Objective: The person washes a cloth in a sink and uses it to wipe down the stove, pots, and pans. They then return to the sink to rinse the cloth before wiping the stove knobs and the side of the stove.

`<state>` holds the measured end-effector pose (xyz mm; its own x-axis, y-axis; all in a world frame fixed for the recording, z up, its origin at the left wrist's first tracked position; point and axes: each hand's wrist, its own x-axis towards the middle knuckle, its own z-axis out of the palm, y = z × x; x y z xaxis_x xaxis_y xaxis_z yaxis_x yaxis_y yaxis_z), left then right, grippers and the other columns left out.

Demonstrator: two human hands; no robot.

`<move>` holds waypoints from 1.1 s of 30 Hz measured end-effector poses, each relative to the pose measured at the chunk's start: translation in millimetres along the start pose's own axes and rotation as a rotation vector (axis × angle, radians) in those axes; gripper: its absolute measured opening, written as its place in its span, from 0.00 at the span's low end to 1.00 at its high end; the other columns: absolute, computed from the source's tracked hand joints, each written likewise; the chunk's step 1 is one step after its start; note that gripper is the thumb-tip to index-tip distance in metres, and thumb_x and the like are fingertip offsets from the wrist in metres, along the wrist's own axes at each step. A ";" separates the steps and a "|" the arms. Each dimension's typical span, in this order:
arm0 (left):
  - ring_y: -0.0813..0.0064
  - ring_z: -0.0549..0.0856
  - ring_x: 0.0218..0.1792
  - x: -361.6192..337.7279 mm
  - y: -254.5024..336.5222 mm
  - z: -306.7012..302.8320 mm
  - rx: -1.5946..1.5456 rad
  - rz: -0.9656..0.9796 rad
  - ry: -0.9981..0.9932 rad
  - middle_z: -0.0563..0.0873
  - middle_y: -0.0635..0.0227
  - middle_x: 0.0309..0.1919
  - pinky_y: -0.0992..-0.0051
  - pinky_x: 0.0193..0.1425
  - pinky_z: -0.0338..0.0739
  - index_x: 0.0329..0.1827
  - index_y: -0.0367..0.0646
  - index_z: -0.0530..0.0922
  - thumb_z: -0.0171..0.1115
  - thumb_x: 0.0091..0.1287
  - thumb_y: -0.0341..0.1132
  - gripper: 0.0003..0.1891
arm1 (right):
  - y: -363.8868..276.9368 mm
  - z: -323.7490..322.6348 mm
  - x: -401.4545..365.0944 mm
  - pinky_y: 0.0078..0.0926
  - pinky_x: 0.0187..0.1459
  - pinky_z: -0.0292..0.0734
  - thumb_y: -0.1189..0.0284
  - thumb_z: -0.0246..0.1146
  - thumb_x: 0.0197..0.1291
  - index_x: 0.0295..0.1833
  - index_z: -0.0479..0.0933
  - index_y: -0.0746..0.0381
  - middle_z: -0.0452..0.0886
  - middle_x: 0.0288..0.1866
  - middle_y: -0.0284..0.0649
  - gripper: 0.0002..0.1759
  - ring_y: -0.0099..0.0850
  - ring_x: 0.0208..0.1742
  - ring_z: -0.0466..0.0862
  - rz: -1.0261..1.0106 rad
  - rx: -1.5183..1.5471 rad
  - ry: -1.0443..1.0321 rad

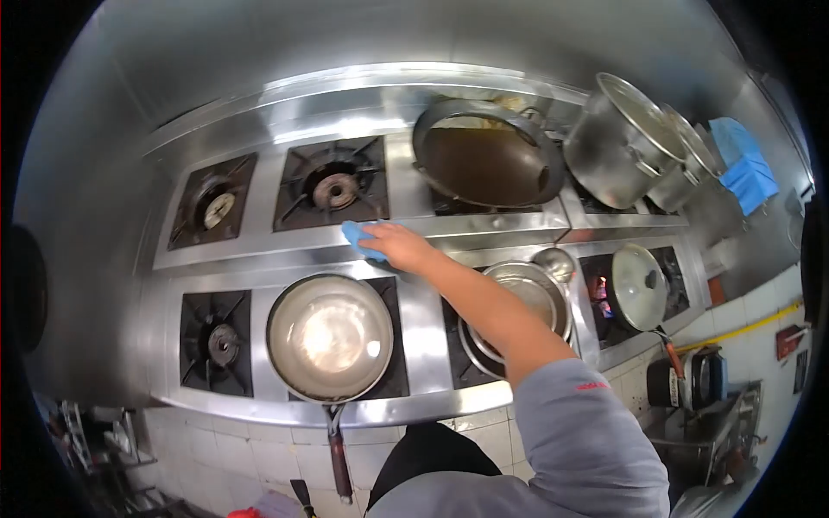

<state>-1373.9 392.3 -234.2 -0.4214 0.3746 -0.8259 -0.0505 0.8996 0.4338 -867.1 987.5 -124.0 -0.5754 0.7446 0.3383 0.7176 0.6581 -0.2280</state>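
The right hand [395, 245], fingers partly curled, holds a crumpled, light-blue cloth [357, 236] at the steel stove's [426, 332] raised step.

No words can be read for sure. There are small red letters [592, 386] on the grey sleeve [596, 440], on the near side, but they are too tiny and blurry to read.
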 end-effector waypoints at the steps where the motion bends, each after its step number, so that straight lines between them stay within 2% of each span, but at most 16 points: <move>1: 0.78 0.74 0.22 5.6 10.3 7.6 0.022 -0.005 -0.010 0.74 0.73 0.23 0.78 0.21 0.70 0.59 0.47 0.72 0.59 0.64 0.47 0.23 | 18.6 -14.0 -27.1 0.38 0.61 0.68 0.84 0.58 0.44 0.57 0.75 0.52 0.69 0.65 0.42 0.31 0.44 0.63 0.70 0.042 0.014 0.004; 7: 0.77 0.75 0.22 34.0 69.2 39.9 0.086 0.014 -0.016 0.74 0.73 0.23 0.78 0.21 0.71 0.58 0.46 0.72 0.59 0.64 0.47 0.22 | 132.1 -107.1 -207.9 0.35 0.66 0.66 0.89 0.56 0.37 0.59 0.76 0.49 0.71 0.64 0.44 0.39 0.46 0.63 0.71 0.445 -0.036 -0.049; 8: 0.77 0.75 0.22 36.0 75.5 42.3 0.089 0.016 -0.013 0.74 0.73 0.23 0.78 0.21 0.71 0.57 0.46 0.72 0.59 0.64 0.47 0.22 | 140.4 -127.9 -230.5 0.31 0.65 0.66 0.75 0.54 0.59 0.58 0.76 0.46 0.68 0.66 0.46 0.22 0.43 0.64 0.71 0.544 -0.090 -0.110; 9: 0.77 0.75 0.21 37.3 80.6 43.6 0.091 0.018 -0.011 0.74 0.73 0.23 0.78 0.21 0.71 0.57 0.46 0.72 0.59 0.64 0.47 0.22 | 163.8 -135.6 -260.1 0.32 0.65 0.66 0.76 0.55 0.57 0.58 0.76 0.48 0.70 0.65 0.46 0.22 0.43 0.63 0.72 0.565 -0.175 -0.105; 10: 0.77 0.75 0.21 38.1 84.4 43.1 0.094 0.017 -0.011 0.74 0.73 0.23 0.78 0.21 0.71 0.57 0.46 0.72 0.59 0.64 0.47 0.22 | 168.4 -151.3 -278.5 0.34 0.62 0.68 0.80 0.56 0.52 0.56 0.77 0.51 0.75 0.59 0.48 0.24 0.45 0.60 0.74 0.722 -0.217 -0.104; 12: 0.77 0.75 0.21 40.2 89.4 43.2 0.104 0.017 -0.009 0.74 0.73 0.22 0.77 0.21 0.71 0.57 0.46 0.72 0.59 0.64 0.46 0.21 | 201.2 -178.1 -314.2 0.37 0.58 0.71 0.79 0.54 0.51 0.54 0.78 0.55 0.78 0.54 0.48 0.23 0.46 0.56 0.77 0.733 -0.265 -0.060; 14: 0.77 0.75 0.21 42.1 91.8 41.6 0.115 0.017 -0.010 0.74 0.73 0.22 0.77 0.21 0.71 0.56 0.46 0.72 0.59 0.64 0.46 0.21 | 199.6 -190.8 -314.8 0.41 0.54 0.74 0.74 0.53 0.53 0.52 0.78 0.58 0.80 0.51 0.48 0.20 0.46 0.52 0.79 1.233 -0.374 0.138; 15: 0.77 0.75 0.21 43.2 93.8 42.1 0.119 0.012 -0.014 0.74 0.72 0.22 0.77 0.21 0.71 0.56 0.46 0.72 0.59 0.64 0.46 0.21 | 204.5 -191.7 -308.7 0.41 0.54 0.74 0.74 0.53 0.53 0.52 0.78 0.58 0.80 0.51 0.48 0.20 0.46 0.52 0.79 1.235 -0.371 0.140; 17: 0.77 0.75 0.21 45.0 95.9 40.9 0.129 0.013 -0.019 0.74 0.72 0.22 0.77 0.21 0.71 0.55 0.46 0.72 0.59 0.64 0.46 0.21 | 225.6 -182.9 -299.7 0.42 0.52 0.75 0.69 0.53 0.55 0.52 0.78 0.60 0.80 0.50 0.48 0.19 0.45 0.51 0.81 1.550 -0.281 0.009; 19: 0.76 0.75 0.21 45.7 99.1 39.2 0.133 0.017 -0.026 0.74 0.72 0.22 0.77 0.21 0.71 0.55 0.45 0.72 0.59 0.64 0.46 0.21 | 308.2 -96.5 -322.3 0.44 0.51 0.75 0.67 0.53 0.56 0.50 0.79 0.61 0.80 0.50 0.52 0.19 0.45 0.50 0.81 1.481 0.038 0.153; 21: 0.76 0.75 0.21 46.1 98.6 35.1 0.130 0.020 -0.025 0.74 0.72 0.22 0.77 0.21 0.72 0.55 0.45 0.72 0.59 0.64 0.46 0.20 | 362.8 -5.4 -296.4 0.45 0.54 0.72 0.65 0.52 0.58 0.47 0.79 0.65 0.75 0.56 0.54 0.18 0.46 0.57 0.76 1.652 0.281 0.461; 23: 0.76 0.76 0.21 47.7 97.9 29.8 0.131 0.028 -0.027 0.74 0.72 0.22 0.77 0.21 0.72 0.54 0.45 0.72 0.59 0.64 0.46 0.20 | 205.5 -75.4 -190.7 0.44 0.60 0.67 0.64 0.53 0.59 0.57 0.72 0.69 0.65 0.64 0.55 0.25 0.47 0.65 0.67 1.800 0.060 0.102; 25: 0.76 0.76 0.21 49.4 101.5 27.9 0.125 0.038 -0.031 0.74 0.72 0.22 0.76 0.21 0.72 0.54 0.45 0.72 0.59 0.64 0.46 0.20 | 146.1 -69.6 -147.7 0.43 0.66 0.60 0.66 0.53 0.59 0.68 0.56 0.71 0.56 0.68 0.55 0.34 0.52 0.69 0.59 1.792 0.619 1.131; 27: 0.76 0.76 0.20 50.0 103.4 24.7 0.134 0.043 -0.042 0.74 0.72 0.22 0.76 0.20 0.72 0.53 0.45 0.72 0.59 0.64 0.46 0.20 | 106.7 -67.0 -106.7 0.44 0.68 0.56 0.68 0.50 0.61 0.72 0.44 0.70 0.56 0.68 0.58 0.37 0.54 0.67 0.60 1.779 0.604 1.405; 29: 0.76 0.76 0.20 50.4 109.9 22.7 0.125 0.041 -0.033 0.74 0.72 0.21 0.76 0.20 0.72 0.53 0.45 0.72 0.59 0.64 0.46 0.20 | 111.5 -30.9 -87.0 0.46 0.68 0.56 0.68 0.48 0.62 0.71 0.46 0.71 0.57 0.67 0.61 0.35 0.55 0.66 0.61 1.742 0.494 1.636; 33: 0.76 0.76 0.20 51.6 112.0 16.4 0.139 0.033 -0.020 0.75 0.71 0.21 0.76 0.20 0.72 0.52 0.44 0.72 0.59 0.64 0.46 0.19 | 96.8 5.8 -75.2 0.42 0.66 0.60 0.67 0.48 0.63 0.71 0.50 0.67 0.61 0.67 0.55 0.33 0.51 0.66 0.63 1.726 0.467 1.766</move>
<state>-1386.4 516.0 -234.1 -0.4028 0.4072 -0.8197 0.0898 0.9089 0.4073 -756.6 995.9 -176.8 0.9603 -0.1551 -0.2318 -0.2283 0.0405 -0.9727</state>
